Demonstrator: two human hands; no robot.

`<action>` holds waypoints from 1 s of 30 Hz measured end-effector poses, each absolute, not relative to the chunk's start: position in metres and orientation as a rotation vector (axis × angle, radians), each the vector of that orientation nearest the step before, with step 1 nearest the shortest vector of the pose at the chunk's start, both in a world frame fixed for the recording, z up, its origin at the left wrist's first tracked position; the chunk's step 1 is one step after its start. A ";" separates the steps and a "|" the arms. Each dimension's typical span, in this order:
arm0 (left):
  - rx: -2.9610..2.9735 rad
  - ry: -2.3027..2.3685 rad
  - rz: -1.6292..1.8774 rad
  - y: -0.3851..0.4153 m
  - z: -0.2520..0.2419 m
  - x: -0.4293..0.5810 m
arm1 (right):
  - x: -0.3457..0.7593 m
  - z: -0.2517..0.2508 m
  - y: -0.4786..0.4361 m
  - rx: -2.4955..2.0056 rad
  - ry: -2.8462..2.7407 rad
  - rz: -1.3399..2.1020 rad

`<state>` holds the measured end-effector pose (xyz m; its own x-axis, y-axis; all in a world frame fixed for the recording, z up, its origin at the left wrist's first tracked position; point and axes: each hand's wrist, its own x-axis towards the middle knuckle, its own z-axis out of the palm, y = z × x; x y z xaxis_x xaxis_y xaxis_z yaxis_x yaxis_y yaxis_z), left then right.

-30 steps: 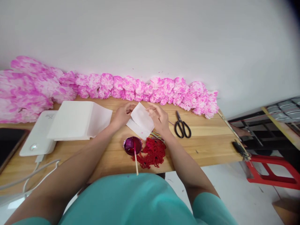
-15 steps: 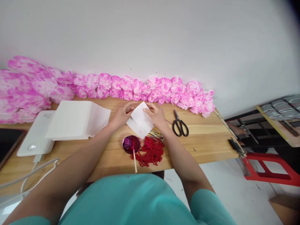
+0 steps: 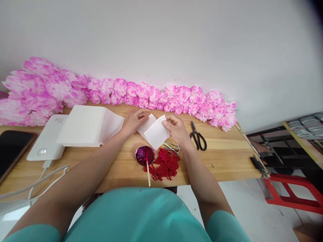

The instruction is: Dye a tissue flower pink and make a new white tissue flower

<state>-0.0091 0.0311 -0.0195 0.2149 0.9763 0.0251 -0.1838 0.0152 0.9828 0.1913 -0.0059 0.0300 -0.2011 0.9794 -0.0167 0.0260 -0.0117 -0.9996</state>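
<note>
White thin paper [image 3: 156, 133] is held above the table in two overlapping layers; whether it is one folded sheet or two pieces I cannot tell. At its upper left, my left hand [image 3: 135, 121] closes thumb and fingers on the rear layer. My right hand [image 3: 176, 128] pinches the front layer's upper right edge between thumb and fingers. Just below the paper stands a small cup of purple-red dye [image 3: 141, 155], a stick [image 3: 148, 171] leaning in it. Beside the cup lie a heap of red yarn [image 3: 166, 164] and several thin coloured strings [image 3: 172, 146].
A white paper stack [image 3: 82, 126] lies left, near a white power bank [image 3: 47, 141] with a cable and a phone [image 3: 15, 148]. Black scissors [image 3: 198, 136] rest at right. Pink-and-white paper flowers [image 3: 151, 95] line the wall. A red stool [image 3: 294, 191] stands beyond the table's right end.
My right hand has drawn the front paper layer down and right, so the two layers spread apart. The left hand stays at the rear layer. The whole view has shifted slightly.
</note>
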 end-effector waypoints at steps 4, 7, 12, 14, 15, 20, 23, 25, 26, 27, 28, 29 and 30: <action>1.107 0.905 1.132 0.029 -0.012 -0.011 | 0.175 0.016 0.000 -1.298 -1.525 1.090; 1.097 0.891 1.131 0.026 -0.005 -0.012 | 0.171 0.006 0.007 -1.325 -1.606 0.861; 1.088 0.858 1.120 0.026 -0.004 -0.012 | 0.174 -0.003 0.011 -1.303 -1.551 0.909; 1.091 0.850 1.115 0.027 -0.006 -0.012 | 0.173 -0.003 0.011 -1.299 -1.494 1.000; 1.092 0.846 1.115 0.027 -0.007 -0.012 | 0.172 -0.002 0.010 -1.300 -1.464 1.043; 1.084 0.846 1.123 0.026 -0.007 -0.011 | 0.168 0.006 0.007 -1.333 -1.376 1.153; 1.098 0.892 1.142 0.025 -0.005 -0.011 | 0.167 0.007 0.007 -1.308 -1.307 1.157; 1.119 0.923 1.168 0.024 -0.005 -0.011 | 0.168 0.006 0.008 -1.283 -1.254 1.162; 1.131 0.928 1.184 0.023 -0.005 -0.011 | 0.168 0.006 0.008 -1.272 -1.235 1.162; 1.143 0.924 1.195 0.023 -0.005 -0.011 | 0.169 0.006 0.008 -1.263 -1.220 1.162; 1.155 0.915 1.203 0.023 -0.005 -0.011 | 0.169 0.007 0.008 -1.258 -1.207 1.159; 1.168 0.907 1.207 0.023 -0.005 -0.012 | 0.169 0.007 0.008 -1.256 -1.197 1.156; 1.183 0.905 1.206 0.023 -0.005 -0.012 | 0.169 0.007 0.008 -1.256 -1.189 1.154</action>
<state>-0.0118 0.0235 -0.0048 0.1708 0.9824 0.0755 -0.2018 -0.0402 0.9786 0.1694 0.0078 0.0073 0.0561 0.9984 0.0011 0.0284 -0.0005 -0.9996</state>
